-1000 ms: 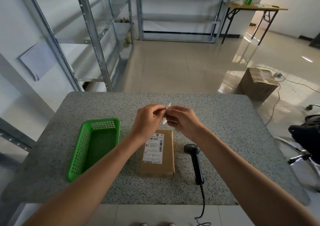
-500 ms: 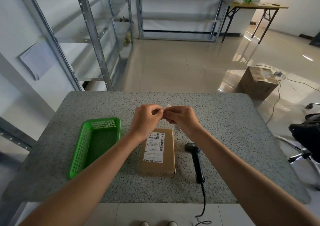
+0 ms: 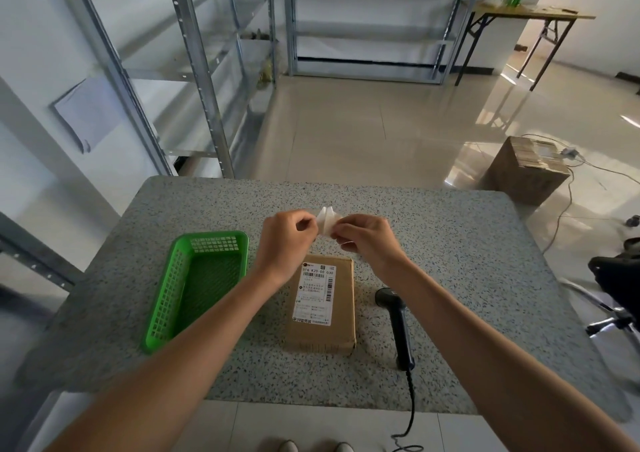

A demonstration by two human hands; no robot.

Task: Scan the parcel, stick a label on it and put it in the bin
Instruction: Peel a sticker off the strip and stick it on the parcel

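A brown cardboard parcel (image 3: 341, 316) lies flat on the speckled table (image 3: 467, 261), with a white printed shipping label on its top. Above its far end, my left hand (image 3: 287, 243) and my right hand (image 3: 367, 242) pinch a small white label (image 3: 326, 224) between their fingertips; the paper splits into two leaves there. A green plastic basket (image 3: 194, 285) sits empty to the left of the parcel. To the parcel's right lies a black corded barcode scanner (image 3: 398, 327), untouched.
Metal shelving stands beyond the table's far-left corner. On the floor to the right are a taped cardboard box (image 3: 526, 169), loose cables and a black office chair (image 3: 620, 285). The scanner cable hangs over the near table edge.
Both hands stay pinched together above the parcel. The small white label between the fingertips now shows more, spread into two leaves.
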